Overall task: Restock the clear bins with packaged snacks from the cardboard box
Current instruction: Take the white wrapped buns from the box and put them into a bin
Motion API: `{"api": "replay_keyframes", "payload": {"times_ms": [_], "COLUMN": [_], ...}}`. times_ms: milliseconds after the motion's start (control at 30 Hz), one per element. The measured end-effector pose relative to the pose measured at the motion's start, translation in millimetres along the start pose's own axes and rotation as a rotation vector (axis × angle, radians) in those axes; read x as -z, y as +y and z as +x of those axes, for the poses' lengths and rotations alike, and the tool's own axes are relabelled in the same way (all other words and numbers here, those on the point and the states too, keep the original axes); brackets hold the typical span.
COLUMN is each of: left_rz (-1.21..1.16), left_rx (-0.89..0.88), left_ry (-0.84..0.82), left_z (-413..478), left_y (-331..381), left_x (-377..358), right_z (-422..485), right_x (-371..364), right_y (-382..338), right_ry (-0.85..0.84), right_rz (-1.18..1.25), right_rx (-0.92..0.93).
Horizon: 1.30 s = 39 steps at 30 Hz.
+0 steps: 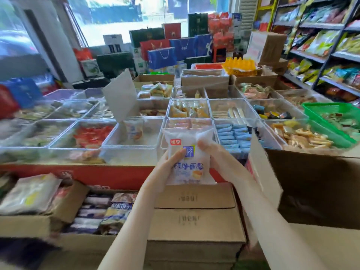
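Observation:
A white bread packet (188,152) with blue print is held upright by both hands in front of the display table. My left hand (167,164) grips its left edge, thumb across the front. My right hand (216,158) holds its right side, fingers curled over the edge. Just beyond it stands a clear bin (134,147) with one similar packet (134,130) leaning inside. The open cardboard box (315,178) stands at my right, its flap (261,168) raised beside my right forearm; its inside is hidden.
Rows of clear bins (239,137) with wrapped snacks cover the table. A green basket (329,117) sits at the right, a white card (121,96) stands in a bin. Stacked cartons (194,221) lie below my arms, snack boxes (48,199) at the left, shelves (321,45) on the right.

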<state>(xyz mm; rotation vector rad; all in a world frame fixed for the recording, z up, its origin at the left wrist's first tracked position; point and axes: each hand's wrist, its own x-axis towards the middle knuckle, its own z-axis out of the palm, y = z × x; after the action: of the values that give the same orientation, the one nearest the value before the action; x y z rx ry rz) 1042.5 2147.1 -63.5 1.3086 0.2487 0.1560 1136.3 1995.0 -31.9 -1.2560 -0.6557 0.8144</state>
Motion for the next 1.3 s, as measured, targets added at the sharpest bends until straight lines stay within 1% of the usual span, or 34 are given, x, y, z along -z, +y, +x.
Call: {"api": "replay_keyframes", "payload": {"times_ms": [67,133,233,300,367,400,500,567,633,733,800,900,967,1033,1067,1167,1233,1300], "left_rz": [-0.059,-0.022,-0.043,0.085,0.058,0.021,0.039,0.135,0.144,0.169,0.22,0.287,0.337,0.45,0.484,0.492,0.486,0.507], "left_rx": [0.027,0.101,0.06,0.099,0.131,0.095,0.018,0.041,0.015,0.093,0.14,0.17,0.2,0.242,0.249,0.274,0.314,0.376], "left_ry": [0.043,0.09,0.129,0.134,0.204,0.217,0.163,0.214,0.211,0.365,0.426,0.505,0.493,0.471,0.45,0.411,0.403,0.343], "left_z": [15,26,35,43,55,67,91,104,119,153,176,188,202,221,233,274,292,313], "left_y": [-4,1,-13,-14,-6,-2,4,17,18,30,35,39,32,27,22,-5,-20,-43], "left_x": [36,61,116,136,146,150,180,192,214,244,268,298,322,342,353,392,409,430], "right_z": [25,45,75,97,119,129,165,195,229,280,311,359,393,424,440,490,508,529], "right_x": [-21,-38,-54,-59,-63,-65,-67,-68,-67,-65,-68,-78,-88,-98,-102,-102,-99,-97], "right_y": [8,13,22,29,37,41,51,52,53,57,64,83,102,126,139,188,211,242], "right_ry": [0.021,0.029,0.044,0.03,-0.013,-0.046,-0.164,-0.16,-0.138,-0.163,-0.184,-0.157,-0.12,-0.141,-0.126,-0.009,0.034,0.07], "right_rz": [-0.034,-0.059,-0.098,-0.123,-0.228,-0.272,-0.304,-0.334,-0.357,-0.352,-0.321,-0.297,-0.302,-0.385,-0.427,-0.509,-0.499,-0.467], "right_rx": [-0.025,-0.042,-0.052,-0.072,-0.12,-0.153,-0.241,-0.233,-0.219,-0.223,-0.237,-0.24,-0.259,-0.271,-0.29,-0.35,-0.364,-0.402]}}
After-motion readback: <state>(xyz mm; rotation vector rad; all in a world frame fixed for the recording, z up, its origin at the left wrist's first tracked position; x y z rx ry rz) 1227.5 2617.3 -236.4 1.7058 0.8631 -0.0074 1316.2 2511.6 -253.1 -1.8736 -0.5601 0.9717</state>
